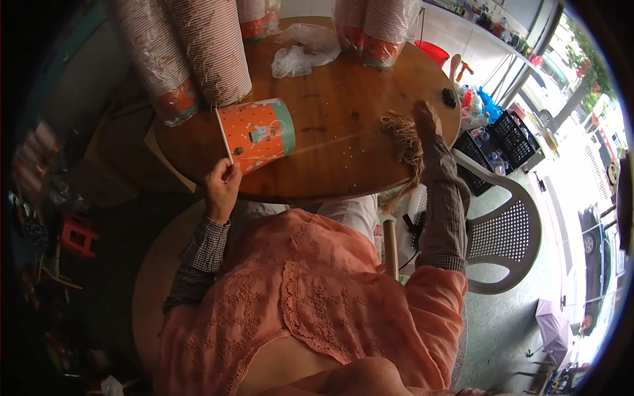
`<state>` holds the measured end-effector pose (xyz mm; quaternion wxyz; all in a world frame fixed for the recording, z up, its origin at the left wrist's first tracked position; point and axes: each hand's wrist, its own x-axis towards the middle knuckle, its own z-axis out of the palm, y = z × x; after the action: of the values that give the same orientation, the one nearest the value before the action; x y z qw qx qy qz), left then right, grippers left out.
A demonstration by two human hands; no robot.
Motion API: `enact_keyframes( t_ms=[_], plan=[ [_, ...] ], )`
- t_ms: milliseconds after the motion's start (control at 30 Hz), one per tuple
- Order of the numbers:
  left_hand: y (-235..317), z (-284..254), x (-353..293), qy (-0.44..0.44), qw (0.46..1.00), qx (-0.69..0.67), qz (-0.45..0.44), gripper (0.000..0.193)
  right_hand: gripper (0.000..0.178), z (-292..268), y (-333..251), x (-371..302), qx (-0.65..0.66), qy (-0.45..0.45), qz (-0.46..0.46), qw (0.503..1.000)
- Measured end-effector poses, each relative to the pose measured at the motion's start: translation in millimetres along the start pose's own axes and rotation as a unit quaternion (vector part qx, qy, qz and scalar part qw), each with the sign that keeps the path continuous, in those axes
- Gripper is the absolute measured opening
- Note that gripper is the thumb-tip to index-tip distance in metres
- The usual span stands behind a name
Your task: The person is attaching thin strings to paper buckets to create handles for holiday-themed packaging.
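Note:
An orange paper bucket (pixel 254 135) with a green band and printed pictures lies on its side on the round wooden table, its white rim toward the left. My left hand (pixel 223 188) pinches that rim at its near edge, thumb and fingers closed. Across the table, my right hand (pixel 428 122) rests against a loose bundle of straw-coloured strands (pixel 404 140). The bundle spreads beside the wrist and trails down over the table's near edge. How far the right fingers are closed, or whether strands are between them, I cannot make out.
Tall stacks of paper buckets (pixel 214 49), some in clear plastic, stand at the far left; another wrapped stack (pixel 385 30) is at the back. Crumpled plastic (pixel 300 56) and a small black object (pixel 449 98) lie on the table (pixel 317 175). A grey chair (pixel 505 231) stands right.

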<state>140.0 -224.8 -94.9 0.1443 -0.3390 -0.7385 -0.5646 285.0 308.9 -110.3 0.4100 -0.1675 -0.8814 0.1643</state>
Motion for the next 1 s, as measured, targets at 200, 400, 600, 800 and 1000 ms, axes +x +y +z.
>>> enact_keyframes(
  t_ms=[200, 400, 600, 800, 1000],
  plan=[
    [16.8, 6.2, -8.3, -0.023, 1.0, -0.005, -0.003, 0.017, 0.041, -23.6, -37.5, 14.2, -0.263, -0.15, 0.046, 0.952],
    [14.9, 10.4, -6.2, -0.05, 0.999, -0.016, 0.006, 0.016, 0.034, -53.8, -111.8, -34.5, -0.075, -0.334, 0.181, 0.922],
    [18.3, 25.3, -7.9, -0.071, 0.995, -0.073, 0.024, 0.015, 0.016, -48.9, -56.5, 9.6, -0.132, 0.016, -0.059, 0.989],
    [19.6, 31.3, -12.3, -0.097, 0.99, -0.103, -0.002, 0.012, 0.022, -9.1, -77.6, 6.7, -0.079, -0.017, -0.108, 0.991],
    [22.1, 38.1, -20.6, -0.077, 0.992, -0.098, -0.006, 0.012, 0.023, 42.8, -284.0, -115.8, 0.285, -0.216, 0.024, 0.934]
  ],
)
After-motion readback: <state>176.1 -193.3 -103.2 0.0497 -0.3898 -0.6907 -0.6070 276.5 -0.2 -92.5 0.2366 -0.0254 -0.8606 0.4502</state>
